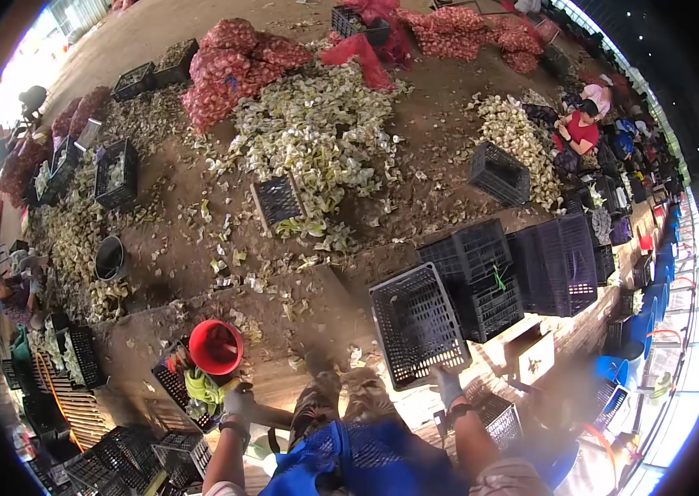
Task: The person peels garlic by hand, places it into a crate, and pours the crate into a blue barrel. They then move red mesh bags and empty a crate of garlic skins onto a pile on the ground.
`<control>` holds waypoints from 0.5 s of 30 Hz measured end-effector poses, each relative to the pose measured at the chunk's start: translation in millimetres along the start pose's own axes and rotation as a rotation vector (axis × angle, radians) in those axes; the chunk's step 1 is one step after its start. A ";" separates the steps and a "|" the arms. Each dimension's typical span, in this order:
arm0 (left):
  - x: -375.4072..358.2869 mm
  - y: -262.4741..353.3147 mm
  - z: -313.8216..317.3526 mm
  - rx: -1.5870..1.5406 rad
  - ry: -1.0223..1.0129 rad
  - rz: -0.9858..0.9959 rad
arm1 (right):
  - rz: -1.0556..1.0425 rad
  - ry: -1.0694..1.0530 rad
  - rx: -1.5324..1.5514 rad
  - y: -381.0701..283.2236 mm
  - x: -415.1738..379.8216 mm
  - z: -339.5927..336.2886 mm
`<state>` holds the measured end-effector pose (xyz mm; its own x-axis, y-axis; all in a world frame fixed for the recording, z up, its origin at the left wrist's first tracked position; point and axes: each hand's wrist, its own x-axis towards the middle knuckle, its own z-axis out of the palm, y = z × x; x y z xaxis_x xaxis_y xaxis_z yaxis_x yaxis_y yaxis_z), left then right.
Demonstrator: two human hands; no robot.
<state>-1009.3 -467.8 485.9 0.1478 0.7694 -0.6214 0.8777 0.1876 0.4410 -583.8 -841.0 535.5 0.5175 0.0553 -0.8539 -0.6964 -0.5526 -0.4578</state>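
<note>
My right hand [448, 386], in a pale glove, grips the near rim of a black plastic crate [420, 318]. The crate is tilted, its open side facing me, and no contents show inside it. My left hand [239, 403], gloved too, is low beside my leg, close to a brown board-like piece [272, 416]. Its fingers are too small and partly hidden to make out their grip. Just beyond it stands a red bucket [216, 347] with something dark inside. Green cloth or netting [201, 388] lies in a black crate beside the bucket.
Stacked dark crates [482, 277] stand right of the held crate, with a wooden box [530, 357] nearer. Ahead lie a heap of pale leafy trimmings [316, 136] and red net sacks [234, 66]. A black bucket [110, 258] stands left. A person in red [583, 132] sits far right.
</note>
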 end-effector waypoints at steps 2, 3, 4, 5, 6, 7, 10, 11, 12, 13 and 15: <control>35.5 -11.5 8.0 -0.046 0.042 0.208 | 0.061 -0.004 -0.024 -8.8 -16.7 10.2; 32.6 -9.0 6.6 -0.089 0.092 0.408 | 0.099 -0.032 -0.066 -9.4 -22.9 9.2; 31.1 -5.8 7.2 -0.189 0.008 0.280 | 0.082 -0.083 -0.102 -10.3 -25.8 9.2; 22.5 20.5 0.5 -0.285 -0.076 0.149 | 0.022 -0.124 -0.165 -10.5 -28.3 8.6; 4.0 60.9 -9.8 -0.397 -0.091 0.002 | 0.032 -0.106 -0.200 -6.7 -26.0 10.6; -2.3 65.8 -6.0 -0.403 -0.088 0.002 | 0.031 -0.090 -0.236 -6.7 -14.8 12.9; -8.0 69.9 -5.0 -0.381 -0.113 -0.056 | -0.058 -0.147 -0.472 -2.3 28.7 14.6; -10.3 54.0 -2.1 -0.350 -0.096 -0.021 | -0.058 -0.104 -0.494 -7.6 35.5 18.3; -20.7 52.8 -6.3 -0.155 -0.118 -0.012 | -0.095 -0.085 -0.511 -28.2 29.9 27.0; -13.3 13.4 2.2 0.072 -0.111 0.315 | -0.137 -0.067 -0.531 -54.4 22.5 38.7; -44.7 74.8 -37.9 -0.045 -0.205 -0.009 | -0.006 -0.079 -0.377 -70.2 57.6 59.6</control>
<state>-967.6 -465.0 571.2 0.2333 0.6280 -0.7424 0.8590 0.2247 0.4600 -534.7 -749.4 503.6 0.4707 0.1152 -0.8747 -0.4544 -0.8182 -0.3523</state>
